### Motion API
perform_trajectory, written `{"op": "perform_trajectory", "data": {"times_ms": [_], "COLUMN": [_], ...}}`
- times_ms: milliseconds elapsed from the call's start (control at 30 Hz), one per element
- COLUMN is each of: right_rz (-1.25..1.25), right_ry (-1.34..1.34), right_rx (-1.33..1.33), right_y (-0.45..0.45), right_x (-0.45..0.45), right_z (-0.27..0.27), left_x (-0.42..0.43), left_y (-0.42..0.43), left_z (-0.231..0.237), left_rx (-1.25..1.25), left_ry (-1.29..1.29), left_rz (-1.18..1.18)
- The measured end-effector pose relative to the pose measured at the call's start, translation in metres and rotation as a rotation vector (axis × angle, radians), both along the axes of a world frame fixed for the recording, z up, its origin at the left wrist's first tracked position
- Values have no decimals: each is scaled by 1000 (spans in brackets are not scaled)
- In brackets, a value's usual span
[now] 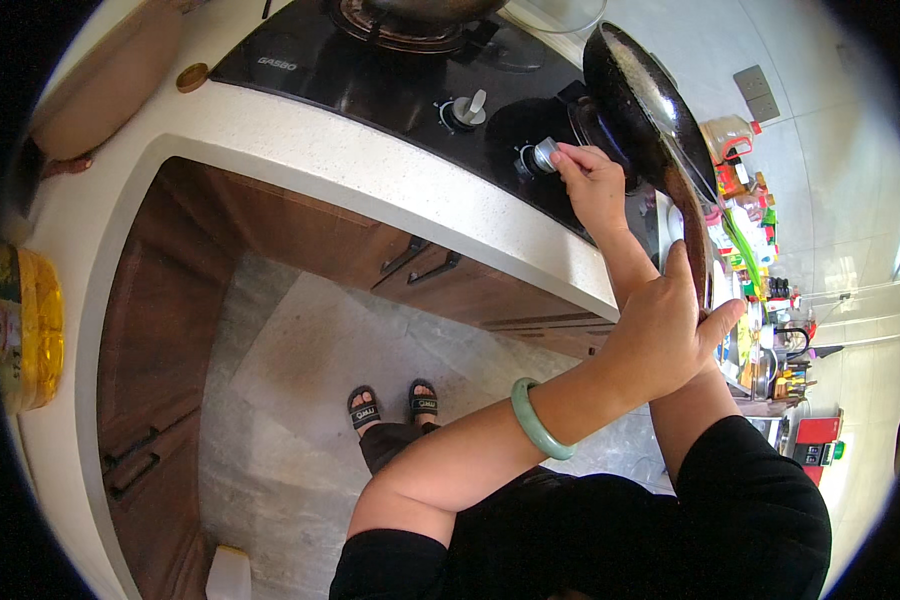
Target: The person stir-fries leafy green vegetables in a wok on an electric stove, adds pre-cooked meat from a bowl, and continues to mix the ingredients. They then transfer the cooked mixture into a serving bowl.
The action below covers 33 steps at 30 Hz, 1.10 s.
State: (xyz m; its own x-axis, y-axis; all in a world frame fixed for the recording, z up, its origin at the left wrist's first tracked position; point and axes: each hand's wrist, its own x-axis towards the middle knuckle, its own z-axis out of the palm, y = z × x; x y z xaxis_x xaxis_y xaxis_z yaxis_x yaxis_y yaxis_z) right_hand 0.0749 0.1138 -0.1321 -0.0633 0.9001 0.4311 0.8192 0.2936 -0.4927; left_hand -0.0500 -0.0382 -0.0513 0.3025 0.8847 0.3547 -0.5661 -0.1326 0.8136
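Observation:
My left arm, with a pale green bangle on its wrist, crosses over my right forearm. My left hand grips the brown wooden handle of a black frying pan. The pan is at the right side of the black gas hob, over a burner it largely hides. Thumb and fingers of my right hand pinch a silver control knob at the hob's front edge. A second knob sits to its left. What the pan holds is hard to make out.
A dark wok rests on the left burner. Bottles and packets crowd the counter along the wall at right. On the pale countertop lies a small round lid. A jug of yellow oil stands far left, above brown cabinets.

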Motion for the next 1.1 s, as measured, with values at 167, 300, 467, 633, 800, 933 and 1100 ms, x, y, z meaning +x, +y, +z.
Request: {"op": "perform_trajectory", "data": {"times_ms": [167, 300, 467, 633, 800, 933, 1100], "right_rz": [20, -10, -100, -182, -576, -431, 78], "right_ry": [9, 71, 123, 84, 640, 1216, 1354], "right_rx": [-10, -67, -88, 13, -185, -37, 130], "right_y": [2, 0, -23, -105, -159, -156, -133], "right_x": [0, -1, -1, 34, 108, 163, 189], "right_z": [1, 3, 3, 8, 63, 91, 106], "left_x": [2, 6, 2, -21, -32, -28, -24], "left_y": [1, -2, -3, 10, 24, 39, 61], "left_z": [-1, -2, 3, 8, 25, 37, 39], "left_rx": [-27, -15, 5, -88, -418, -583, -705], "left_ry": [-45, -22, -12, 238, 420, 373, 123], "left_rz": [-17, 33, 51, -167, -337, -524, -661]}}
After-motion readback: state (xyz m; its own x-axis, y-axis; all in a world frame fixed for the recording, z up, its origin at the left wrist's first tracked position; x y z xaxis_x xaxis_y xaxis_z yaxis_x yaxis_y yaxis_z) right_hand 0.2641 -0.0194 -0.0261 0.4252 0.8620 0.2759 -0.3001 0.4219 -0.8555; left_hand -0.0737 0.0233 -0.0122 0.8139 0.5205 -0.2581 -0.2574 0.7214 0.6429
